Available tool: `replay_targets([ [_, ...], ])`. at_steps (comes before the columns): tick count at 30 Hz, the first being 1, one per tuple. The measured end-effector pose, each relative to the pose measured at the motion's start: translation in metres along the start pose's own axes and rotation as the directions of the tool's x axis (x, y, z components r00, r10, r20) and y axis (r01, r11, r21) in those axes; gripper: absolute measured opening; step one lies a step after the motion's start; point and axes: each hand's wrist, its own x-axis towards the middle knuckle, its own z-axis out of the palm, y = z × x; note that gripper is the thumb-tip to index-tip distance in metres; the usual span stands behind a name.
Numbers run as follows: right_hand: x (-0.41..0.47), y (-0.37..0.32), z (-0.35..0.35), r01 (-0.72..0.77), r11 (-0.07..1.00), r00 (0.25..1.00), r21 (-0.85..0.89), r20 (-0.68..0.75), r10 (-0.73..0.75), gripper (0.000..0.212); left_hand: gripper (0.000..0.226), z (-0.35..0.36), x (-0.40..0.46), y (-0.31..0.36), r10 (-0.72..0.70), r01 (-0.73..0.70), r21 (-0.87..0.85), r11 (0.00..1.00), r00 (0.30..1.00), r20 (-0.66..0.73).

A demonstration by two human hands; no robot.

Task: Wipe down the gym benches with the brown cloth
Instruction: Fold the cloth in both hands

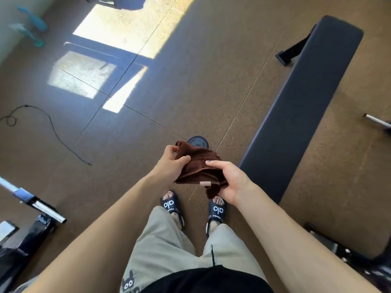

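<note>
I stand on the gym floor and hold a bunched brown cloth (198,168) in front of me at waist height. My left hand (172,163) pinches its left edge between thumb and fingers. My right hand (228,180) grips its right side, with a fold hanging down below the palm. A small pale tag shows on the cloth's lower edge. A long dark padded gym bench (306,106) runs away from me on the right, its near end just right of my right hand. Neither hand nor the cloth touches the bench.
A small black weight plate (197,141) lies on the floor behind the cloth. A black cable (53,127) trails across the floor at left. A chrome barbell end (33,201) and rack parts sit at lower left. More equipment frame (338,248) stands at lower right.
</note>
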Motion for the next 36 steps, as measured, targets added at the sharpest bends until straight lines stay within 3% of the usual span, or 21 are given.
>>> replay_targets([
  [4, 0.035, -0.001, 0.011, 0.041, 0.999, 0.997, -0.014, -0.065, -0.042, 0.033, 0.034, -0.012, 0.033, 0.004, 0.010, -0.011, 0.043, 0.999, 0.999, 0.032],
  [14, 0.192, 0.024, 0.021, 0.242, 0.960, 0.920, -0.142, -0.281, -0.273, 0.075, 0.038, -0.033, 0.188, -0.041, 0.068, -0.103, 0.309, 0.946, 0.990, 0.122],
  [18, 0.256, 0.035, 0.005, 0.313, 0.915, 0.868, -0.253, -0.315, -0.384, 0.070, 0.048, -0.023, 0.252, -0.069, 0.138, -0.197, 0.364, 0.910, 0.973, 0.183],
  [21, 0.318, 0.045, -0.016, 0.390, 0.855, 0.805, -0.342, -0.324, -0.497, 0.067, 0.057, -0.010, 0.310, -0.093, 0.264, -0.360, 0.451, 0.817, 0.928, 0.263],
  [25, 0.403, 0.059, -0.044, 0.509, 0.713, 0.652, -0.482, -0.325, -0.685, 0.066, 0.060, 0.011, 0.387, -0.127, 0.483, -0.563, 0.525, 0.638, 0.824, 0.296],
  [29, 0.496, 0.081, -0.066, 0.594, 0.562, 0.493, -0.575, -0.292, -0.820, 0.065, 0.064, 0.024, 0.470, -0.168, 0.557, -0.597, 0.576, 0.559, 0.785, 0.272],
  [31, 0.544, 0.098, -0.077, 0.568, 0.468, 0.418, -0.677, -0.252, -0.873, 0.064, 0.063, 0.026, 0.510, -0.192, 0.571, -0.597, 0.646, 0.475, 0.768, 0.290],
  [33, 0.583, 0.113, -0.090, 0.496, 0.336, 0.297, -0.800, -0.207, -0.932, 0.061, 0.058, 0.028, 0.539, -0.210, 0.590, -0.609, 0.702, 0.369, 0.737, 0.329],
  [36, 0.614, 0.121, -0.100, 0.488, 0.218, 0.147, -0.846, -0.166, -0.975, 0.057, 0.055, 0.034, 0.561, -0.216, 0.656, -0.627, 0.723, 0.289, 0.680, 0.328],
])
